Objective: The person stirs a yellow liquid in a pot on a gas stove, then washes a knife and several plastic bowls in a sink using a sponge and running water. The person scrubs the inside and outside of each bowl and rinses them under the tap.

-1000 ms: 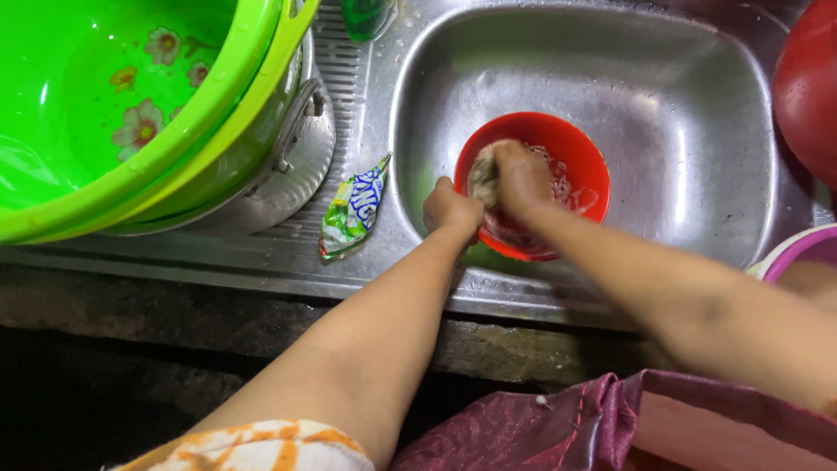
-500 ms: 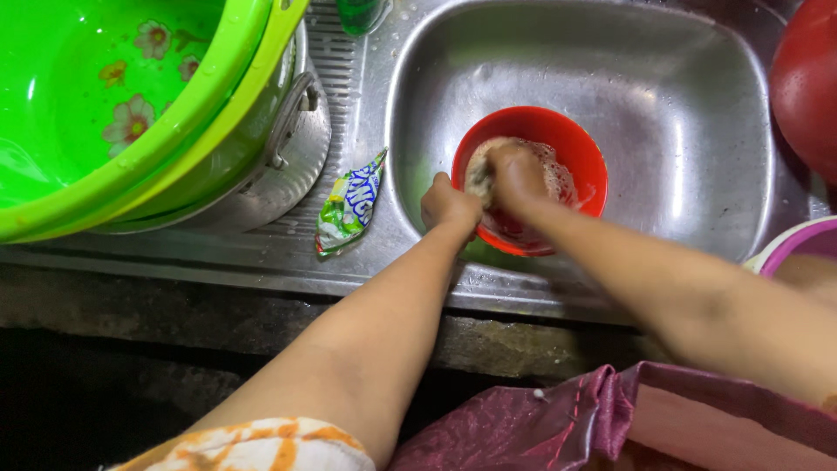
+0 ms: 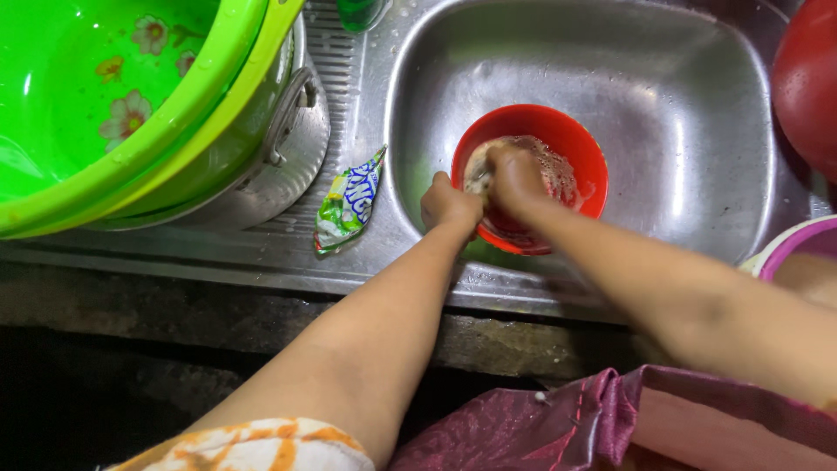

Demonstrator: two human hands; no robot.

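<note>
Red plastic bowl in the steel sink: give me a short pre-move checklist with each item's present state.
1. Red plastic bowl sits inside the steel sink: ok.
2. Left hand grips the bowl's near rim: ok.
3. Right hand is inside the bowl, pressing a pale scrubbing pad: ok, though the pad is mostly hidden.
4. Suds visible on the bowl's inner wall: ok.
5. Green-and-white sachet lies on the drainboard, apart from both hands: ok.
6. Stacked green plastic basins stand steady on the metal pot: cannot tell.
</note>
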